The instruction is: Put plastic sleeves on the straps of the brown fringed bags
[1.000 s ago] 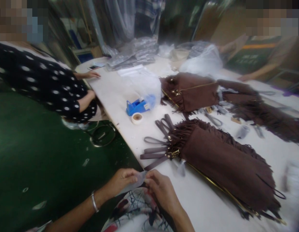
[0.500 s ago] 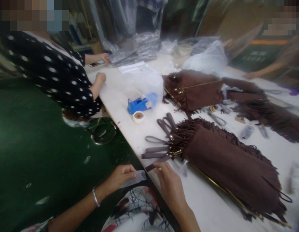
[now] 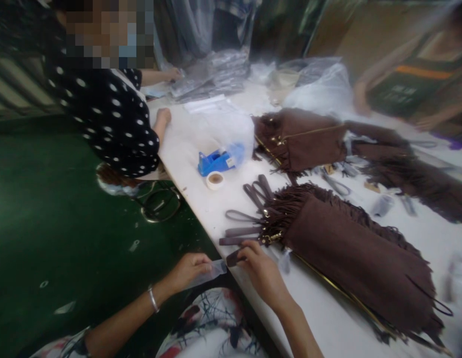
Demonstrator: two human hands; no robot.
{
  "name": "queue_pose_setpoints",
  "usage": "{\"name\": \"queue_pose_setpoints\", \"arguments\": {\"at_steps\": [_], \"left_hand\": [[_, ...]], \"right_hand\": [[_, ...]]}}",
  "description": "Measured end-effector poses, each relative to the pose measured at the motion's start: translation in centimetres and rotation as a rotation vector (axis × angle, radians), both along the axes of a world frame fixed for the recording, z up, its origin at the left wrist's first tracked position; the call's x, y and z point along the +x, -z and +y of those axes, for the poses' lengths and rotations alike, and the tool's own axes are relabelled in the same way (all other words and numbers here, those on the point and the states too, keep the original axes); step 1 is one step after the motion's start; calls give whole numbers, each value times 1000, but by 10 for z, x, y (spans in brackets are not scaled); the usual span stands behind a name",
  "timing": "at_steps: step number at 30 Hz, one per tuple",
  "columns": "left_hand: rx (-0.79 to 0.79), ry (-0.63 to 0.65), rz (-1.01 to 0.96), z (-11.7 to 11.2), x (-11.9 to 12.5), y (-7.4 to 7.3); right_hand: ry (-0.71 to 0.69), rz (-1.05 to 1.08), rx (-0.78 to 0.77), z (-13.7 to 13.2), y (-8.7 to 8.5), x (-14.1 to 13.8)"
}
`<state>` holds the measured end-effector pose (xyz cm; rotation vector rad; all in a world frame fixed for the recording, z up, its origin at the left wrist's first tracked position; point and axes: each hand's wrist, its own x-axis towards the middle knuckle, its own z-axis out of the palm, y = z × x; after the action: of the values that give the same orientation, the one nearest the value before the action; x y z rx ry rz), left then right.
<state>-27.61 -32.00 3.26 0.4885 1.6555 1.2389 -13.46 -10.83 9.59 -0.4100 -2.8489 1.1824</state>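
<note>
Over the near table edge, my left hand [image 3: 191,271] pinches a small clear plastic sleeve [image 3: 215,270], its open end pointing right. My right hand [image 3: 258,266] grips a dark brown wrist strap [image 3: 233,257] near its looped end, which is close to the mouth of the sleeve. That strap appears to belong to a brown fringed bag [image 3: 350,248] lying to the right, with a gold zip along its near side. Several more straps [image 3: 240,232] fan out from the bags' left end.
A blue tape dispenser [image 3: 216,161] and a white tape roll [image 3: 215,180] sit beyond my hands. More fringed bags [image 3: 313,139] and plastic-wrapped packs [image 3: 223,74] lie farther back. One co-worker [image 3: 107,119] is at the left, another [image 3: 410,84] across the table.
The strap end in my right hand has turned slightly and sits near the sleeve's mouth. The co-worker at the left has leaned toward the table; the one across has shifted their arms.
</note>
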Motion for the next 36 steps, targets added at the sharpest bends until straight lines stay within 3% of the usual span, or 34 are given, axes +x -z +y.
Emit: {"name": "queue_pose_setpoints", "arguments": {"at_steps": [6,20,24,29,36], "left_hand": [[20,-17,1,3,2,-1],[9,-13,137,15,7,-25],[11,-21,172,17,12,-29],[45,-103,94,23,27,-24],[115,-199,-62,37,50,-24]], "right_hand": [[-23,40,-98,-2,-5,3],[-134,-11,-38,4,-13,-2],[-94,-4,-31,3,-11,-4],[31,23,-51,2,-4,-6],[24,48,-98,4,1,-3]]}}
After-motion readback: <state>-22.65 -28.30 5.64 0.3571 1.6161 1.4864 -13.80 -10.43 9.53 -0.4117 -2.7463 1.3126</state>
